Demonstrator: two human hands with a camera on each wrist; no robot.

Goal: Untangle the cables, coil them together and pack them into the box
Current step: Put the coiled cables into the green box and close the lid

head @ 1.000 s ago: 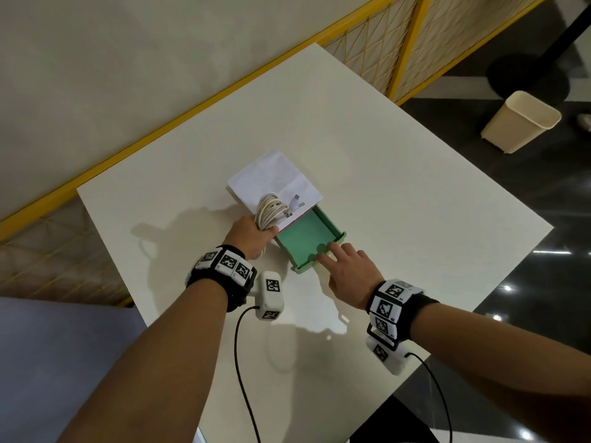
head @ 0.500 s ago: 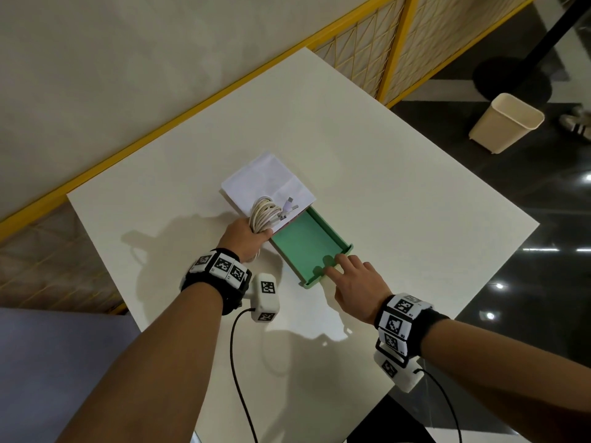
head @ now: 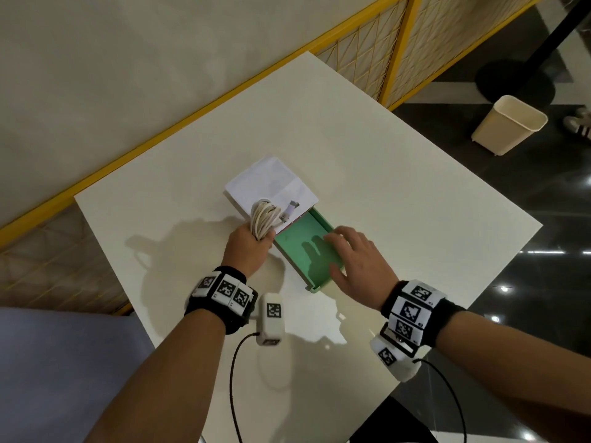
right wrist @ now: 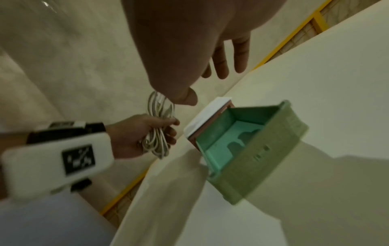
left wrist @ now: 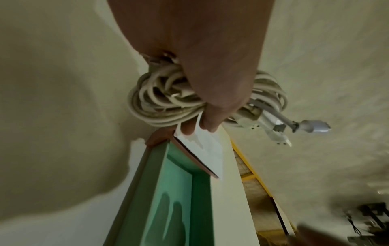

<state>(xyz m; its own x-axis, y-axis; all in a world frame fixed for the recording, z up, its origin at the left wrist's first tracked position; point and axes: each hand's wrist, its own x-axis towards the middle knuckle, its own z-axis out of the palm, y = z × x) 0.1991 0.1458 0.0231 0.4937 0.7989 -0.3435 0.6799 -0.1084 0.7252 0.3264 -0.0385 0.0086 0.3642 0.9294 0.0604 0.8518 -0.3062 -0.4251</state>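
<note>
White table [head: 383,174] beside yellow-framed partition [head: 396,43], dark floor [head: 543,282].

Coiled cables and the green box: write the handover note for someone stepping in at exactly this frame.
Left hand grips the coiled cables beside the white sleeve, connectors sticking out past the fingers.
Right hand is open, fingers spread above the green tray, holding nothing.
The tray is slid out of the sleeve toward the person and has nothing in it.
Done: cables untangled and coiled into one bundle; box opened.
Left: lay the bundle in the tray, tuck in the connectors, slide the tray shut.
</note>
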